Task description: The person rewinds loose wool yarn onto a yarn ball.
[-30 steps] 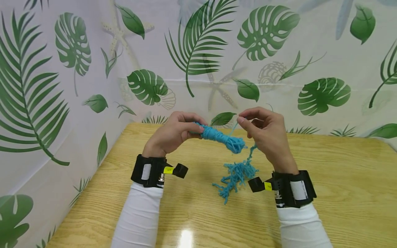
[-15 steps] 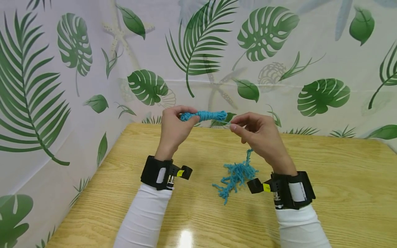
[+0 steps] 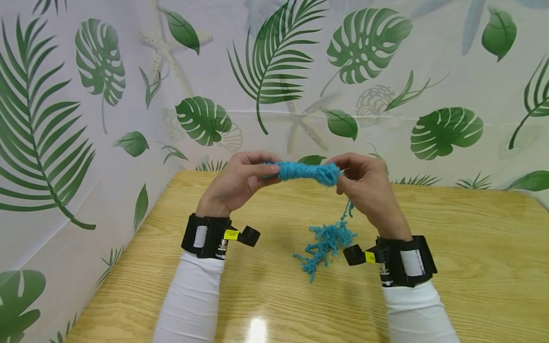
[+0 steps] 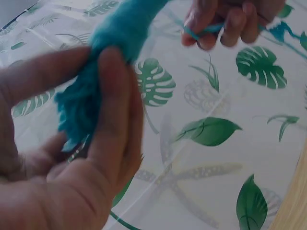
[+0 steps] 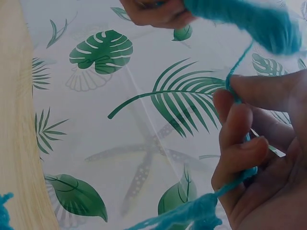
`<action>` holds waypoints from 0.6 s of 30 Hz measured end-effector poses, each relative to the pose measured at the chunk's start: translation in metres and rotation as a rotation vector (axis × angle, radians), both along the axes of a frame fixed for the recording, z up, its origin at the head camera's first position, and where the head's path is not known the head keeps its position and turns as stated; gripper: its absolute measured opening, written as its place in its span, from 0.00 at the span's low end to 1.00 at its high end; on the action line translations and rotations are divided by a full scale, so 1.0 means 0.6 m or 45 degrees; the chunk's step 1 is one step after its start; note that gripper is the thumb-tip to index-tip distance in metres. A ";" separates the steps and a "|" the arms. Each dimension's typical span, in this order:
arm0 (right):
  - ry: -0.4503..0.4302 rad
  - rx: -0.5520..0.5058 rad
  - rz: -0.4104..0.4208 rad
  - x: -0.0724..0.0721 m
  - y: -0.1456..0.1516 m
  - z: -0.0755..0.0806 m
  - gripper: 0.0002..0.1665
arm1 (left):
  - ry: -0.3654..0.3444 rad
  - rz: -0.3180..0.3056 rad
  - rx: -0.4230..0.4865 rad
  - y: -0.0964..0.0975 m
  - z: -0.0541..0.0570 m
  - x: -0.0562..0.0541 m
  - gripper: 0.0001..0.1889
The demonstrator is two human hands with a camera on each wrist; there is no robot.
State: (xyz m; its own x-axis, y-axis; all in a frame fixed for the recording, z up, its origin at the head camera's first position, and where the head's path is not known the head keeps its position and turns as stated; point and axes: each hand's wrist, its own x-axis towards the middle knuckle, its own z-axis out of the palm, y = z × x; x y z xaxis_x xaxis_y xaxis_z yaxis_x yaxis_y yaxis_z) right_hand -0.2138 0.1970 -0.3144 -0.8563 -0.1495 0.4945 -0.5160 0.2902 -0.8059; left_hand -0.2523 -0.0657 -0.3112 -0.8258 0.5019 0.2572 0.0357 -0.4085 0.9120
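A bundle of blue yarn (image 3: 302,170), wrapped round its middle with loops at its ends, is held above the table. My left hand (image 3: 240,181) grips its left end between thumb and fingers. My right hand (image 3: 364,190), beside the bundle's right end, pinches a single yarn strand (image 5: 240,60) that runs from the bundle. In the right wrist view the strand passes through the curled fingers and out below them. From there it trails down to a loose tangle of blue yarn (image 3: 328,240) lying on the table.
The wood-grained table (image 3: 257,286) spreads beneath both hands. Behind it and on the left hangs a white cloth (image 3: 274,119) printed with green leaves and starfish. Each wrist wears a black strap (image 3: 206,236) with a small camera.
The left hand has tipped the bundle up and then back down, its far end now close to the right hand. The right hand keeps its pinch on the strand; the tangle stays on the table.
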 end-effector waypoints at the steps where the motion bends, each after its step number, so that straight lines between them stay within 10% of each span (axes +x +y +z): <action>1: -0.019 0.007 0.016 0.000 -0.001 0.000 0.08 | -0.022 0.050 0.057 0.003 0.000 -0.001 0.17; 5: -0.098 0.080 0.036 0.000 -0.008 -0.001 0.11 | -0.036 0.383 0.132 0.021 -0.005 -0.002 0.10; 11: -0.096 0.161 0.004 0.000 -0.010 -0.003 0.11 | 0.345 1.008 -0.476 0.038 -0.023 -0.003 0.08; 14: -0.052 0.132 -0.009 -0.001 -0.008 -0.002 0.10 | 0.444 1.097 -0.682 0.037 -0.028 -0.005 0.07; 18: 0.035 0.050 -0.053 -0.001 -0.006 0.002 0.08 | 0.446 1.023 -0.827 0.027 -0.027 -0.005 0.05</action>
